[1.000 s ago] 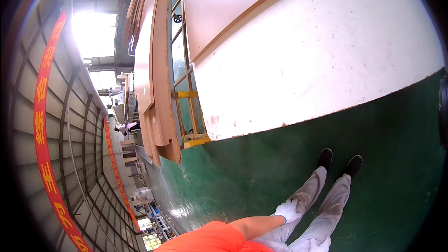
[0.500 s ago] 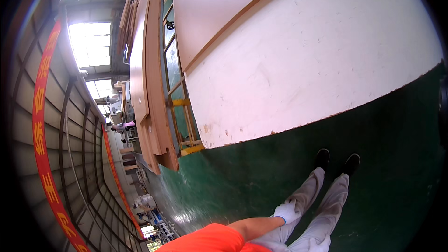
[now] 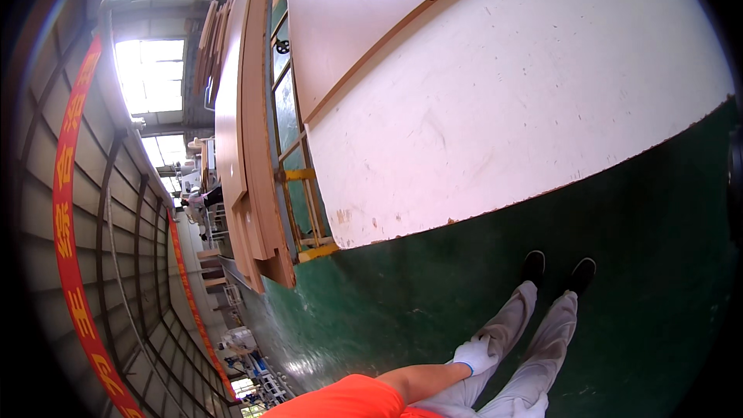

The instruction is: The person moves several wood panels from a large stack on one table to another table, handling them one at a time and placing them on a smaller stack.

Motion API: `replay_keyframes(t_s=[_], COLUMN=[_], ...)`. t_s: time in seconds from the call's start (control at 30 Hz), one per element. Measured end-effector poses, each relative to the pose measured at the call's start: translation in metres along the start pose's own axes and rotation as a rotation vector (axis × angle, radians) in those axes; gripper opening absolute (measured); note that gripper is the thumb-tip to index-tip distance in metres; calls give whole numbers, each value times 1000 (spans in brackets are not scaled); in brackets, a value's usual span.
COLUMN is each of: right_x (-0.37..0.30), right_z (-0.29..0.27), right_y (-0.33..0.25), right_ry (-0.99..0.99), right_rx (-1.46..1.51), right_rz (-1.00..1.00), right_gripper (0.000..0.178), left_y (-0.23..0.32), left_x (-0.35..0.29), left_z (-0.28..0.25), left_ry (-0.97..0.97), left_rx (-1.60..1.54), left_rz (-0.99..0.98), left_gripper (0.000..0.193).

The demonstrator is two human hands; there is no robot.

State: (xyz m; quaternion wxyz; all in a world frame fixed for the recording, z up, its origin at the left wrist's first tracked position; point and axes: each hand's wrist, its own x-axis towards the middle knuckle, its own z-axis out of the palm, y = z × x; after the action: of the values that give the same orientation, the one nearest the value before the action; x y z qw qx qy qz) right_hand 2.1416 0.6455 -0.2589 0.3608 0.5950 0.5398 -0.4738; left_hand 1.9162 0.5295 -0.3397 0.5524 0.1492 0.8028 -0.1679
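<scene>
My left hand [image 3: 475, 355], in a white glove with a blue cuff edge, rests against the thigh of my grey trousers [image 3: 515, 317]. Its fingers merge with the pale, creased cloth, so how far they are curled is unclear. At the lower edge, my right hand [image 3: 535, 406], also white-gloved, lies by the other thigh, mostly cut off. No tool or part shows in either hand. Ahead of my feet stands a large white-topped table [image 3: 480, 108], its front edge chipped. On it lies a pale panel [image 3: 364, 15] with a brown edge and small dark holes; both hands are apart from it.
Left of the table, long brown boards [image 3: 259, 147] are stacked beside a yellow metal frame [image 3: 316, 251]. The green floor [image 3: 387, 302] runs around my dark shoes [image 3: 534, 265]. Red banners [image 3: 70, 209] hang along the far-left wall. Another person [image 3: 207, 198] stands in the background.
The view has shifted very slightly. The background person's outline has changed and moved a little. My hands stay by my thighs, and the panel lies as before.
</scene>
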Motion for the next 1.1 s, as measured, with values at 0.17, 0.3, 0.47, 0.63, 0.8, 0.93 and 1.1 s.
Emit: replay_keyframes(t_s=[0.17, 0.3, 0.47, 0.63, 0.8, 0.93, 1.1], right_x=[2, 2, 4, 13, 26, 25, 29], right_z=[6, 14, -7, -30, -62, -80, -104], right_y=[9, 21, 22, 32, 35, 38, 21], right_ry=[1, 10, 19, 26, 21, 101, 47], right_rx=[-12, -16, -30, -98, -232, -309, -420], right_rz=[23, -5, -60, -145, -236, -413, -496], right_gripper=[89, 89, 88, 89, 79, 68, 58], left_y=[0, -3, -1, 0, -4, -6, -7], left_x=[-4, -3, -3, -8, -26, -56, -92], left_z=[2, 10, 16, 20, 34, 38, 31], left_ry=[8, 17, 9, -64, -58, 1, 90], left_rx=[-13, -25, -98, -223, -404, -524, -591], left_rz=[0, 1, -6, 0, 11, 14, 23], left_gripper=[78, 79, 74, 77, 67, 62, 60])
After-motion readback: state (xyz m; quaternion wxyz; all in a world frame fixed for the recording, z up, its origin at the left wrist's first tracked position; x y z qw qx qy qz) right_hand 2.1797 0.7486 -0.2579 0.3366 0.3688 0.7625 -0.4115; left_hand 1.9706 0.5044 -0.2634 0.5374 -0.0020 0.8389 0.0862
